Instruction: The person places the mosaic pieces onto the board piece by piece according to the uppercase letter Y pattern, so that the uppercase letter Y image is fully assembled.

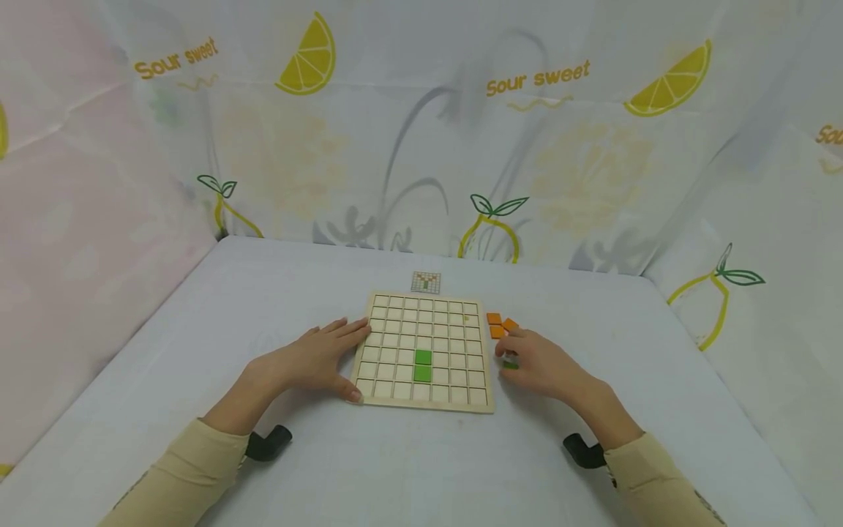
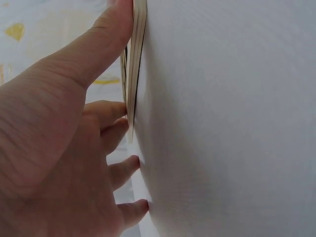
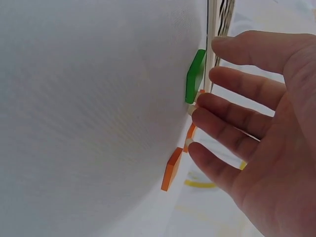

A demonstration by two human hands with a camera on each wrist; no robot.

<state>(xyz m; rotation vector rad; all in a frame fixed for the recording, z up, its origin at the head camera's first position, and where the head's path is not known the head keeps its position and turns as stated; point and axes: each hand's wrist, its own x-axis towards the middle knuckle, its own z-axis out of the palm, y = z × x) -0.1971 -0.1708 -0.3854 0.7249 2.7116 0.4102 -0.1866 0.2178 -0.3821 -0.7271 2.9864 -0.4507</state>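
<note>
A square wooden grid board (image 1: 428, 407) lies on the table between the hands, with two green tiles (image 1: 423, 357) one behind the other in its middle column. My left hand (image 1: 316, 359) rests at the board's left edge, fingers spread and thumb near the front corner. Right of the board, my right hand (image 1: 540, 366) hovers over loose tiles, its fingers slightly bent and holding nothing. A loose green tile (image 3: 195, 79) is near its thumb and index fingertips, apart from them in the right wrist view. Several orange tiles (image 1: 494, 319) lie just beyond, partly hidden by the fingers.
Behind the board lies a small card (image 1: 426, 282) printed with a grid and a coloured pattern. A white cloth covers the table (image 1: 296, 476). Lemon-printed fabric (image 1: 421, 132) hangs at the back and sides. Black wrist mounts (image 1: 268, 443) sit under both forearms.
</note>
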